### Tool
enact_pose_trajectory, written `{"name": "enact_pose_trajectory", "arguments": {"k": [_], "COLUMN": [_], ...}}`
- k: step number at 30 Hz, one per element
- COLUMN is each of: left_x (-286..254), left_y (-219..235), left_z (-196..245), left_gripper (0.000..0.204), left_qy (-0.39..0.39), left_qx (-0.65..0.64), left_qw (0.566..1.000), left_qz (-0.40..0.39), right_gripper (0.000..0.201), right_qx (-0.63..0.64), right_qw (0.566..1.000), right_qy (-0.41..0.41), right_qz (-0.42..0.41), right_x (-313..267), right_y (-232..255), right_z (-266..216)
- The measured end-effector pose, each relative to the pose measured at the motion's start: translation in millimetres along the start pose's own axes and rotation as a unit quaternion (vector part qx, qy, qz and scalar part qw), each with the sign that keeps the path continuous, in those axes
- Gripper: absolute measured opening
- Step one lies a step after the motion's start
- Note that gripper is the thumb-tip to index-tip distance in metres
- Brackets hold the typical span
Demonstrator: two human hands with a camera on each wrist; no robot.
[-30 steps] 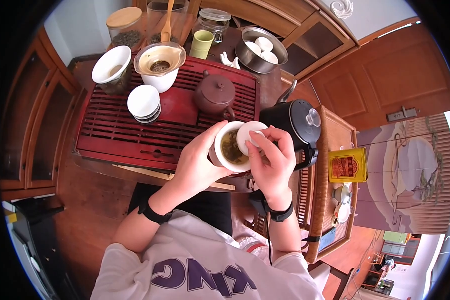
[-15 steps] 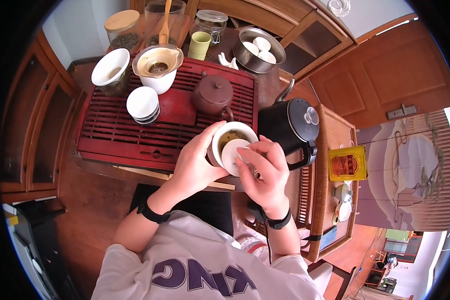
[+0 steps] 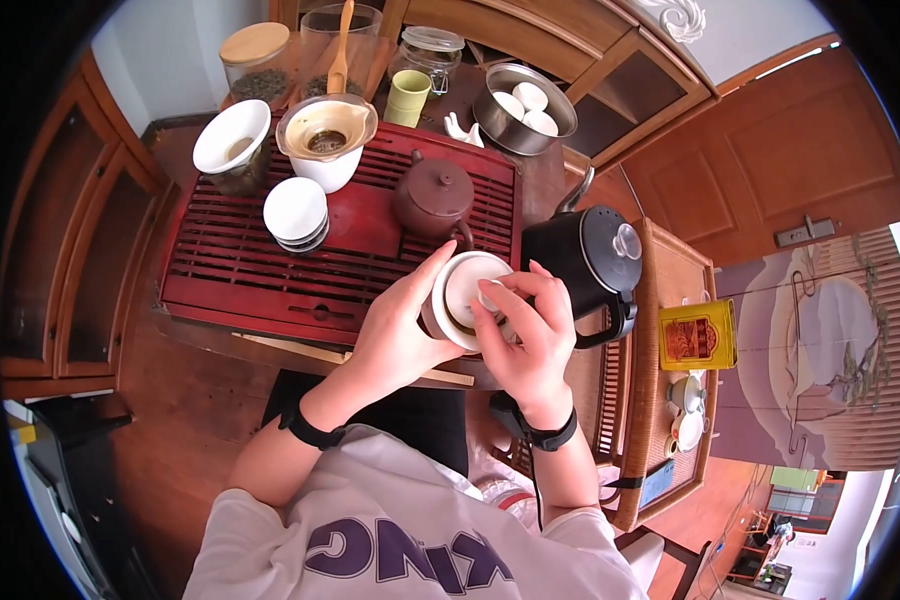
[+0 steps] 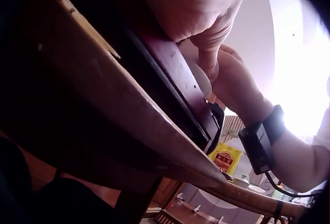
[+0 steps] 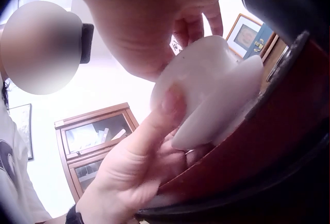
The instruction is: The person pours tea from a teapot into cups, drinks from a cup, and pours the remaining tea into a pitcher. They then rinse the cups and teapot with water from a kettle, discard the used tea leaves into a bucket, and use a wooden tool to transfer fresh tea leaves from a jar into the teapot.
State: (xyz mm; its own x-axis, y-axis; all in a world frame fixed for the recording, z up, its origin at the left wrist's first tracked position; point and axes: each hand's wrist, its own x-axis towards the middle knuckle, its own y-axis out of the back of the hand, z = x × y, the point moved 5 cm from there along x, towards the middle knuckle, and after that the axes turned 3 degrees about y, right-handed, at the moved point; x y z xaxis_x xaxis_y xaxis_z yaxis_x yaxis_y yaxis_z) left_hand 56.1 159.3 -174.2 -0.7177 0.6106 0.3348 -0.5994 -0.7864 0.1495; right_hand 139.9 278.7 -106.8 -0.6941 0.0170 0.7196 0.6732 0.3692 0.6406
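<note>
- Head view: L hand (image 3: 390, 325) grips white bowl (image 3: 439, 300) at its 8–9 o'clock side, thumb below, fingers up along the wall; opening about bowl-width.
- R hand (image 3: 532, 335) pinches knob of white lid (image 3: 461, 288), thumb & fingertips nearly closed. Lid lies over bowl mouth; thin dark gap at rim, approx. 5 o'clock.
- Bowl held at near edge of red slatted tray (image 3: 355, 215). From bowl: brown teapot (image 3: 435, 198) approx. 11 o'clock; stacked cups (image 3: 296, 210) 10 o'clock; black kettle (image 3: 590, 258) 2 o'clock; yellow tin (image 3: 698, 335) 3 o'clock.
- L wrist view: L hand at 12 o'clock, fingers mostly hidden, grip n/a from here. Bowl partly seen below it. R hand beyond, w/ black strap & box (image 4: 258, 147) at 4 o'clock.
- R wrist view: L hand enters from 7 o'clock, thumb pressed on bowl wall. White dish-like piece (image 5: 224, 103) at bowl's 4 o'clock; can't tell if saucer. R hand across top; its fingertip hold can't be confirmed here.
</note>
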Motion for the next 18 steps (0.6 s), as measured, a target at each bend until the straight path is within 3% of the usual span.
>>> {"name": "enact_pose_trajectory", "arguments": {"k": [18], "left_x": [-0.1], "left_y": [0.5], "left_z": [-0.5], "left_gripper": [0.092], "left_qy": [0.001], "left_qx": [0.018], "left_qw": [1.0], "left_qz": [0.0], "right_gripper": [0.026], "right_qx": [0.002], "right_qw": [1.0], "right_qy": [-0.006], "right_qz": [-0.002], "right_x": [-2.6], "right_y": [-2.2], "right_z": [1.7]}}
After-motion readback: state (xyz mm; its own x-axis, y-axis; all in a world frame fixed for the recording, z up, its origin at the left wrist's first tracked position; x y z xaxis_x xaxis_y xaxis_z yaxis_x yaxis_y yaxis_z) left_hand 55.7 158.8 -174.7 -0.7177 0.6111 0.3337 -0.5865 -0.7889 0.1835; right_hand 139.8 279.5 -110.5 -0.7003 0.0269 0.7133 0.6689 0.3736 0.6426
